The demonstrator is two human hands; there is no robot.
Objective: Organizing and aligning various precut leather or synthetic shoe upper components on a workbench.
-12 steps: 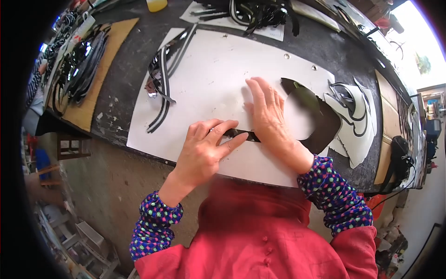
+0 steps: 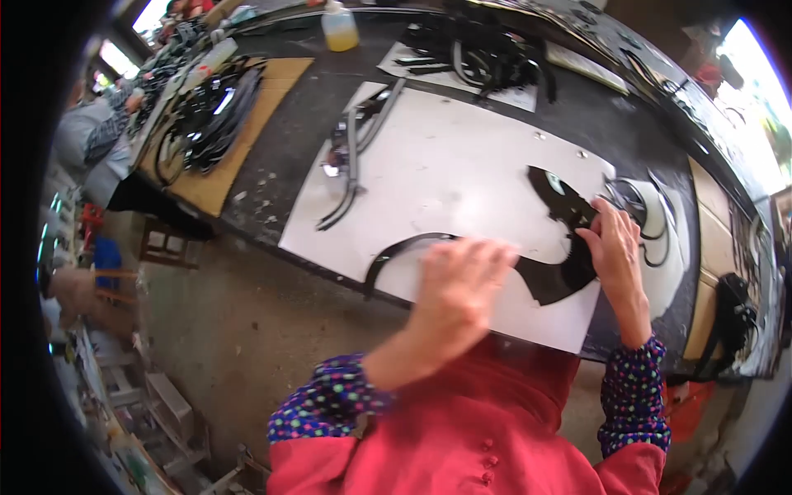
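On a white board (image 2: pixel 396 165) lies a glossy black curved piece (image 2: pixel 554 276), broad at the right, with a scalloped inner edge. A thin black curved strip (image 2: pixel 388 257) runs from under my left hand (image 2: pixel 464 285) toward the board's near left edge. My left hand is blurred, its fingers stretched out flat over the strip; whether it presses on it I cannot tell. My right hand (image 2: pixel 617 247) has thumb and fingers closed on the broad piece's right edge. Several black and grey strips (image 2: pixel 353 157) lie at the board's far left.
Black strips lie on brown cardboard (image 2: pixel 272 107) at the left and on a white sheet (image 2: pixel 520 97) at the back. A bottle of yellow liquid (image 2: pixel 340 29) stands far back. White cut pieces (image 2: pixel 672 239) lie at the right, near a black bag (image 2: pixel 730 318).
My right hand has moved right, from the middle of the board onto the broad black piece's edge. My left hand has moved right over the strip. The black piece has shifted, and the view has turned.
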